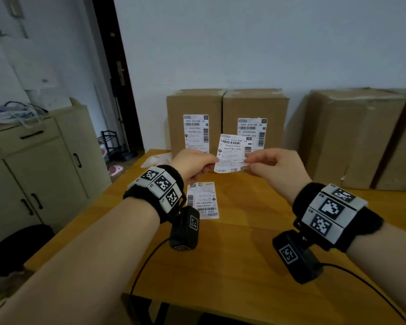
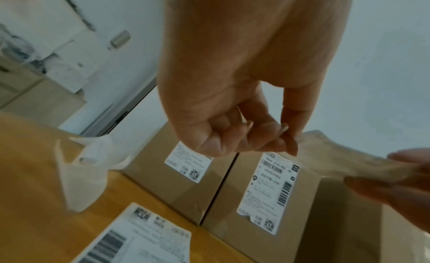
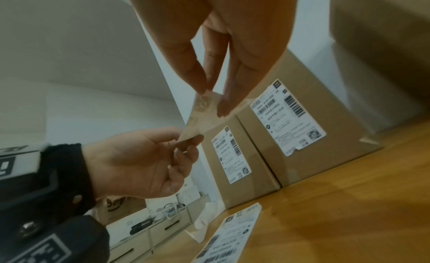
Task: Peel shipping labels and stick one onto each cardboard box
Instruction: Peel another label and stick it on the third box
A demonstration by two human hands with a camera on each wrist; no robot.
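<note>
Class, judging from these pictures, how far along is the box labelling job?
Done: the two middle boxes already carry labels. In hand: the left hand and right hand pinch a third label. Left: another label lies on the table; the boxes at right show none.

Matt paper label (image 1: 232, 152); matt brown cardboard boxes (image 1: 253, 106); smooth wood table (image 1: 232, 254)

The left hand (image 2: 235, 108) pinches the edge of a translucent, brownish label sheet (image 2: 344, 156). Below stand two brown cardboard boxes (image 2: 177, 191), each bearing a white printed shipping label (image 2: 267, 189). Crumpled white backing paper (image 2: 86, 167) lies on the orange wooden table (image 2: 35, 202).
</note>
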